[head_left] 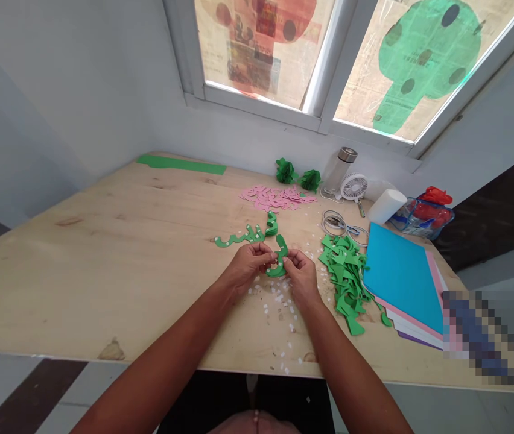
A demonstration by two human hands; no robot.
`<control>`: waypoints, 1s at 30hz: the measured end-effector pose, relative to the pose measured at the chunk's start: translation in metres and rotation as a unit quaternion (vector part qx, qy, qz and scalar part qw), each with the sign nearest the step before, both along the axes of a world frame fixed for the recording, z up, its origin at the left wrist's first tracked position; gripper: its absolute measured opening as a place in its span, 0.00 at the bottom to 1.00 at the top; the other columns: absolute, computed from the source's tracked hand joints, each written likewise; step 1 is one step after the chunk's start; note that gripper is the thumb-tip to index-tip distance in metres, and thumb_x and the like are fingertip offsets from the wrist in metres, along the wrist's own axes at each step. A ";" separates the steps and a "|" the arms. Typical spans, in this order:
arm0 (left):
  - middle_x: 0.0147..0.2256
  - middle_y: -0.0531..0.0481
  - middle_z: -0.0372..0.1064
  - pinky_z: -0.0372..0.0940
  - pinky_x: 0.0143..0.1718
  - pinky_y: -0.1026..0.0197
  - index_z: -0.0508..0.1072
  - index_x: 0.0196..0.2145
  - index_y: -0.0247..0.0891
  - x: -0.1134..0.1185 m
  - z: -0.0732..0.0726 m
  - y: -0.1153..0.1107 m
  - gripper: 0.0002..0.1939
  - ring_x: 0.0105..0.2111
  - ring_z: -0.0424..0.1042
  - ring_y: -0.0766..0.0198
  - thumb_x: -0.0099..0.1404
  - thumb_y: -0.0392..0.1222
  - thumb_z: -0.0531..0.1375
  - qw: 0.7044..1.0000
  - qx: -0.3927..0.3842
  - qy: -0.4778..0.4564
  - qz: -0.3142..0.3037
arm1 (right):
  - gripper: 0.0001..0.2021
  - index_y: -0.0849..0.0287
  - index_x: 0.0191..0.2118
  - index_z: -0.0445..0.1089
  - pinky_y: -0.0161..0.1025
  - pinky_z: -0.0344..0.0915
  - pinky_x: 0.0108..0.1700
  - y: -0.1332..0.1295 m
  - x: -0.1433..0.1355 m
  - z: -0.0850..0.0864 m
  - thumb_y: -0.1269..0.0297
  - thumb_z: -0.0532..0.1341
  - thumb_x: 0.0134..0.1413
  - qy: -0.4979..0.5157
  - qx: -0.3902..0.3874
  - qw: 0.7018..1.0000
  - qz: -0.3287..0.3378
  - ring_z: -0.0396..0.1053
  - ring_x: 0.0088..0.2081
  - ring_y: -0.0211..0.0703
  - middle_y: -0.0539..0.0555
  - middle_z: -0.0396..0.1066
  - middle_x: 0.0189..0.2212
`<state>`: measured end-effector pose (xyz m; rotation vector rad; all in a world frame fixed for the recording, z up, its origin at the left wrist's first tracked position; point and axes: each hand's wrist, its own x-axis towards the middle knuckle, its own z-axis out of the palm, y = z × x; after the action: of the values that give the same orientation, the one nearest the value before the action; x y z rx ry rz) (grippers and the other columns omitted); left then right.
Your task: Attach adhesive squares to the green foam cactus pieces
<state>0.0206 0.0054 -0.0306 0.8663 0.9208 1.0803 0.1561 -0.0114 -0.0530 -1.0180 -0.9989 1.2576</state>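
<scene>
Between my two hands, just above the tabletop, is a curvy green paper cutout (279,269) with small white squares on it. The fingers of my left hand (256,260) pinch its left side. My right hand (301,269) grips its right side with thumb and fingers. Beyond my left hand lies a wavy chain of green cutouts (234,240), also dotted with white squares; its right end stands up in a stack (272,223). Small white paper bits (279,296) are scattered below and around my hands.
Right of my hands lie green scraps (347,280), coloured sheets (404,277) and scissors (335,224). Toward the wall are pink cutouts (275,198), green paper ornaments (286,172), a bottle (339,172), a small fan (354,187), a white roll (387,207) and a basket (424,218).
</scene>
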 end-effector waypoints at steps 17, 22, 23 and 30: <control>0.18 0.52 0.68 0.58 0.24 0.65 0.70 0.20 0.34 0.003 -0.006 -0.001 0.14 0.20 0.64 0.69 0.42 0.41 0.71 0.999 0.011 -0.039 0.015 | 0.09 0.58 0.34 0.73 0.34 0.65 0.32 0.001 0.001 -0.002 0.62 0.67 0.44 0.026 0.024 0.999 0.013 0.70 0.27 0.38 0.49 0.74 0.25; 0.18 0.52 0.68 0.58 0.24 0.65 0.70 0.20 0.34 0.004 -0.006 -0.001 0.14 0.20 0.65 0.69 0.41 0.41 0.72 0.999 0.005 -0.046 0.019 | 0.09 0.59 0.33 0.73 0.34 0.65 0.32 0.001 0.001 -0.002 0.62 0.67 0.43 0.024 0.021 0.999 0.012 0.69 0.27 0.38 0.49 0.74 0.25; 0.18 0.52 0.68 0.58 0.24 0.65 0.70 0.20 0.34 0.004 -0.006 -0.001 0.15 0.20 0.65 0.69 0.40 0.41 0.72 0.999 0.004 -0.048 0.021 | 0.09 0.59 0.33 0.73 0.33 0.65 0.32 0.000 0.001 -0.001 0.62 0.67 0.43 0.022 0.020 0.999 0.012 0.69 0.27 0.37 0.49 0.74 0.25; 0.18 0.52 0.68 0.58 0.24 0.65 0.70 0.21 0.34 0.006 -0.003 -0.003 0.15 0.20 0.65 0.69 0.39 0.40 0.72 0.998 -0.006 -0.061 0.030 | 0.10 0.58 0.33 0.72 0.35 0.65 0.32 -0.001 0.002 0.002 0.61 0.67 0.43 0.009 0.019 1.000 0.015 0.69 0.27 0.38 0.49 0.74 0.26</control>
<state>0.0262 0.0019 -0.0341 0.7592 0.8546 1.1659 0.1576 -0.0121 -0.0507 -0.9629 -1.0235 1.2651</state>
